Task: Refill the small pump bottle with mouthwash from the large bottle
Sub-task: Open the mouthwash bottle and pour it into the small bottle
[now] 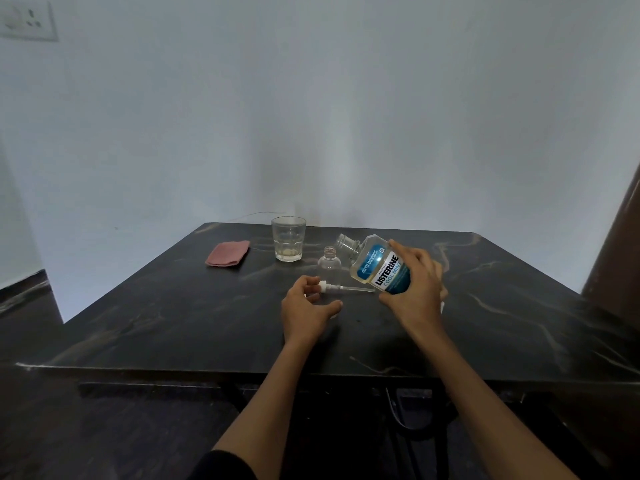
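The small clear plastic bottle (329, 264), its pump removed and its threaded neck open to the air, stands upright on the dark marbled tabletop (166, 306), a little beyond both hands and between them. Tilted above and just to its right is the large clear mouthwash bottle with the blue and white label (379, 268), uncapped, its long axis running from low right up to high left so that its open mouth points toward the small bottle's neck and sits near it, slightly higher and to the right; no stream shows, so the pour looks about to start rather than under way. The right hand (412, 289) is wrapped around the lower body of the large bottle, fingers over the label's far side and thumb beneath. The left hand (306, 306) rests on the table, loosely curled and holding nothing, just near of the white pump head with its long dip tube (341, 288), which lies flat with the tube pointing right. That free hand is the nearer one to steady the small bottle, which looks light and easy to tip. Farther back stand an empty faceted drinking glass (288, 242) and, to its left, a folded pink cloth (227, 253).
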